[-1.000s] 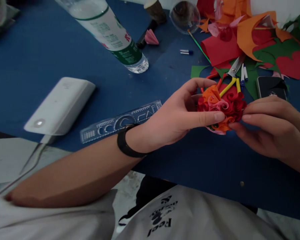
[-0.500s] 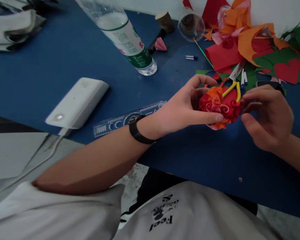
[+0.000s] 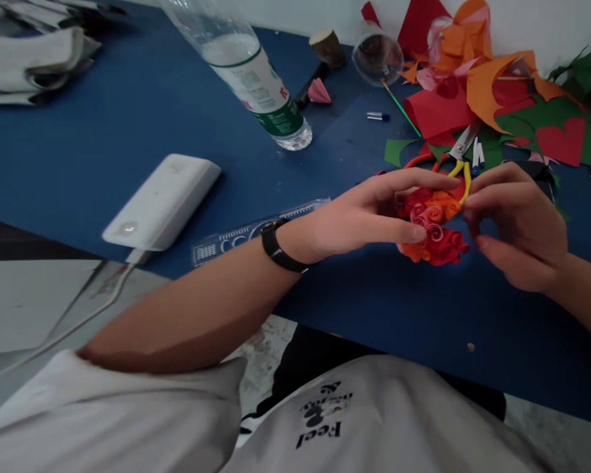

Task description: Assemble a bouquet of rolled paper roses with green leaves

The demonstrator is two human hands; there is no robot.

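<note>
Left hand (image 3: 352, 222) grips the paper-flower cluster (image 3: 438, 244) right of the frame's centre by its left side, seemingly leaving the other side exposed to the half-curled right hand (image 3: 519, 226), whose hold on anything I cannot tell.

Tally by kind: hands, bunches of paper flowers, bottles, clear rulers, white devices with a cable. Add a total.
Hands: 2 (left hand, right hand)
Paper-flower bunch: 1
Bottle: 1
Clear ruler: 1
White device: 1
Total: 6
</note>
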